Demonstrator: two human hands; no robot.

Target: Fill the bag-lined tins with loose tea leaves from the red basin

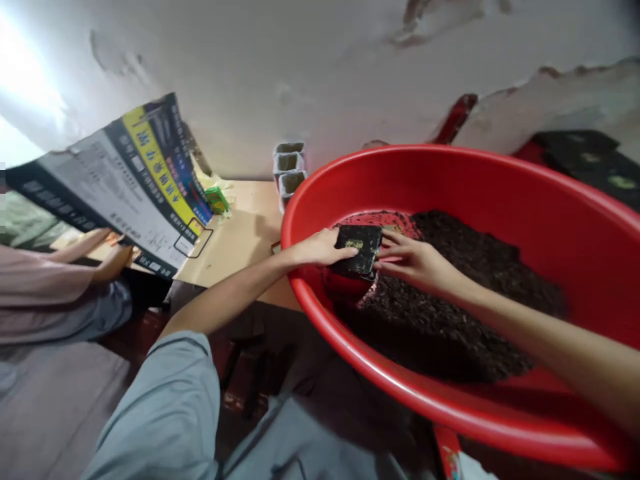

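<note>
A small black square plastic pot (pixel 361 241), with a pale yellowish patch on the side facing me, is held above the left end of a big red tub (pixel 500 175). My left hand (pixel 320 249) grips its left side, the thumb lying across the face. At its right edge the fingers of my right hand (pixel 411 259) are curved against it. Which way its opening points I cannot tell. Dark, loose soil (pixel 465 300) covers much of the tub's floor, below and to the right of the pot.
Several pale square pots (pixel 291 181) stand by the wall on a tan tabletop (pixel 245 213), left of the tub. Another person's hands (pixel 117 250) hold a large printed cardboard sheet (pixel 135 180) at the left. A small green box (pixel 217 200) lies behind it. Black items (pixel 590 157) are at the right back.
</note>
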